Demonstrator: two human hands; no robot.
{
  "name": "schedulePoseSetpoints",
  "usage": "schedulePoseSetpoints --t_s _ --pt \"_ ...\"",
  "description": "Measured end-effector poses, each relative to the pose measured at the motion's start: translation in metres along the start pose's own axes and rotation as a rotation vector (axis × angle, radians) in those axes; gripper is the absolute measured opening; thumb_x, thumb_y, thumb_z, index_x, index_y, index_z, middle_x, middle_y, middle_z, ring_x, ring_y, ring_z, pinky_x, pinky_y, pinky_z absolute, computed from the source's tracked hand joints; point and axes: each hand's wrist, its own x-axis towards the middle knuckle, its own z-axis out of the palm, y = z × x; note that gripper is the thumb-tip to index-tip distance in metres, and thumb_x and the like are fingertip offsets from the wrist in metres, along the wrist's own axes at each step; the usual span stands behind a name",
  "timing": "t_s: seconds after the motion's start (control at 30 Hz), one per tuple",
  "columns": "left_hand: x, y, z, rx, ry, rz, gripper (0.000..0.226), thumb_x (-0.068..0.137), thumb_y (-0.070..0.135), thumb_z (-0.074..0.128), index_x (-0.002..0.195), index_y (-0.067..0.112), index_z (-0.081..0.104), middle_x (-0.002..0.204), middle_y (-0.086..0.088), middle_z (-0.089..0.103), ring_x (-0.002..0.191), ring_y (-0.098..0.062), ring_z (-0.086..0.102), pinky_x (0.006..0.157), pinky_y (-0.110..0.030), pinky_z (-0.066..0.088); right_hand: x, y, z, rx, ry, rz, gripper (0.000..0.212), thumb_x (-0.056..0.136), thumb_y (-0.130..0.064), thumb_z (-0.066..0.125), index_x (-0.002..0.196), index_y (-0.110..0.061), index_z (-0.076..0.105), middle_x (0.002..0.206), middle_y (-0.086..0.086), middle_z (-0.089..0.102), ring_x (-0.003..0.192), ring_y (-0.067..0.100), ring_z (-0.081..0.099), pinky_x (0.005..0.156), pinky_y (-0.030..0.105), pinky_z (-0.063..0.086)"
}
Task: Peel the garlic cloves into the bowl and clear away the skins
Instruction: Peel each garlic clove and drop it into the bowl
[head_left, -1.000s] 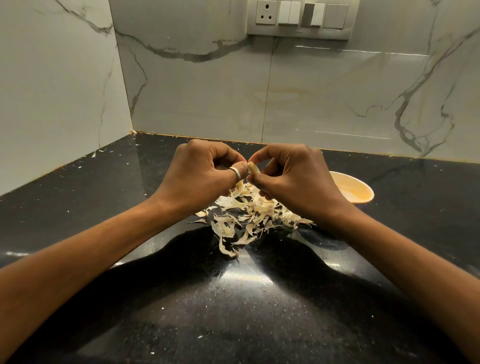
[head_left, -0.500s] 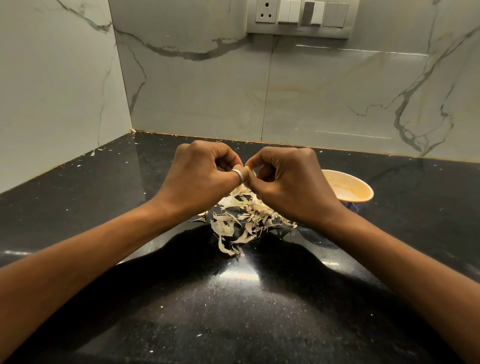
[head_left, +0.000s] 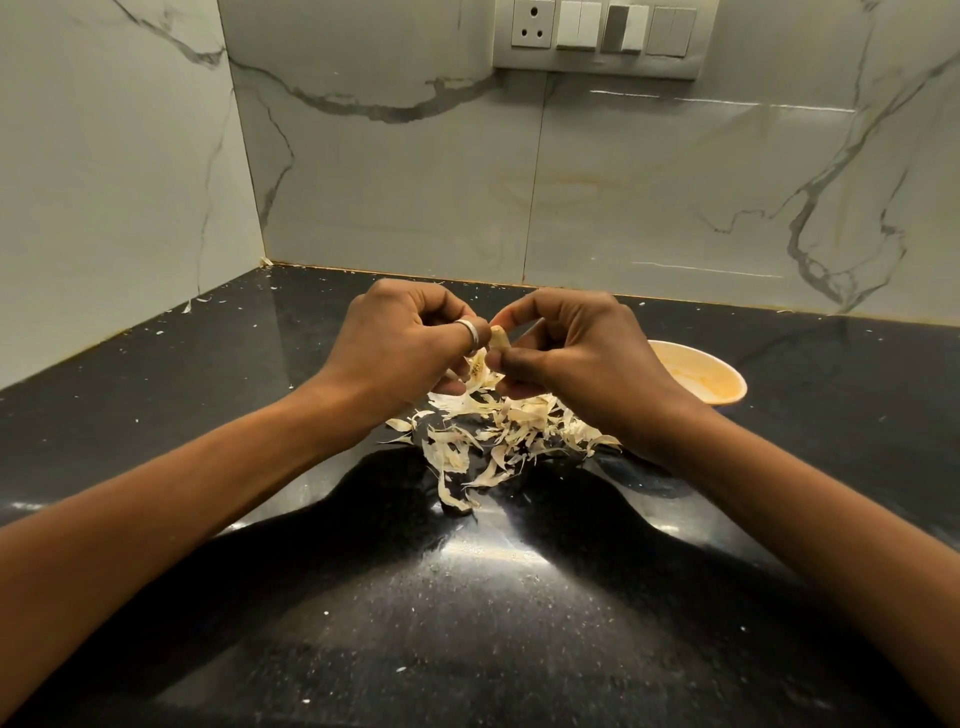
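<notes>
Head camera looks down at my two hands, which meet above a black stone counter (head_left: 467, 623). My right hand (head_left: 576, 358) has its fingers curled, and it pinches a small garlic clove (head_left: 500, 338) between the thumb and the first fingers; the pale tip of the clove stands out upward between the two hands. My left hand (head_left: 400, 353) is also curled, with a silver ring (head_left: 469, 332) on the finger that lies just beside the clove. Its lower fingers pinch a loose skin (head_left: 478, 369) that hangs down from the clove, between both hands. How much of the clove is already bare I cannot tell, because my fingers hide most of it. Under the hands, on the counter, lies a heap of skins (head_left: 498, 431), dry and cream-coloured, and it spreads toward me. A shallow bowl (head_left: 698, 371), light orange inside, stands on the counter to the right, behind my right wrist, which hides part of it. What is inside the bowl I cannot see clearly. Small white flakes lie scattered over the counter. Behind there is a marble wall (head_left: 571, 197) with grey veins, and a switch panel (head_left: 597, 36) with a socket is at the top.
</notes>
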Motion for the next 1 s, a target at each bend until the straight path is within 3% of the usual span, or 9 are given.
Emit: schedulePoseSetpoints --t_s 0.2,0.53,0.63,0.77,1.0 --pt "0.001 0.002 -0.001 -0.064 -0.004 -0.086 0.013 0.094 0.01 0.065 0.083 0.009 0.071 0.075 -0.006 0.069 0.064 -0.014 0.068 0.059 -0.034 0.061 0.0 -0.005 -0.001 0.205 -0.029 0.085 0.022 0.086 0.001 0.074 0.108 -0.004 0.069 0.087 0.022 0.074 0.077 0.028 0.075 0.072 0.031 0.062" --pt "0.002 0.0 -0.001 -0.068 0.015 -0.148 0.016 0.094 0.012 0.065 0.079 0.009 0.071 0.071 -0.004 0.068 0.061 -0.012 0.066 0.058 -0.031 0.059 0.0 -0.007 -0.002 0.335 -0.026 0.14 0.024 0.086 0.003 0.07 0.108 -0.005 0.067 0.093 0.023 0.073 0.087 0.036 0.076 0.079 0.037 0.063" --pt "0.004 -0.003 -0.004 -0.054 0.058 -0.188 0.017 0.094 0.015 0.066 0.08 0.007 0.07 0.072 -0.006 0.067 0.058 -0.011 0.066 0.058 -0.03 0.059 0.0 -0.011 -0.007 0.405 0.003 0.139 0.024 0.087 0.007 0.067 0.109 -0.003 0.065 0.093 0.022 0.073 0.087 0.032 0.076 0.073 0.03 0.063" --pt "0.004 -0.004 -0.006 0.012 0.074 -0.152 0.012 0.093 0.015 0.066 0.083 0.01 0.072 0.076 -0.006 0.07 0.061 -0.011 0.066 0.057 -0.031 0.059 0.001 -0.013 -0.009 0.421 0.01 0.141 0.023 0.088 0.007 0.066 0.109 -0.003 0.064 0.095 0.023 0.073 0.083 0.029 0.076 0.069 0.026 0.061" --pt "0.0 -0.002 -0.003 0.076 0.062 -0.036 0.017 0.095 0.015 0.061 0.09 0.015 0.078 0.077 -0.003 0.073 0.06 -0.011 0.066 0.055 -0.03 0.059 0.002 -0.009 -0.007 0.386 0.008 0.139 0.024 0.086 0.006 0.07 0.107 -0.005 0.065 0.097 0.025 0.072 0.086 0.034 0.076 0.076 0.034 0.064"
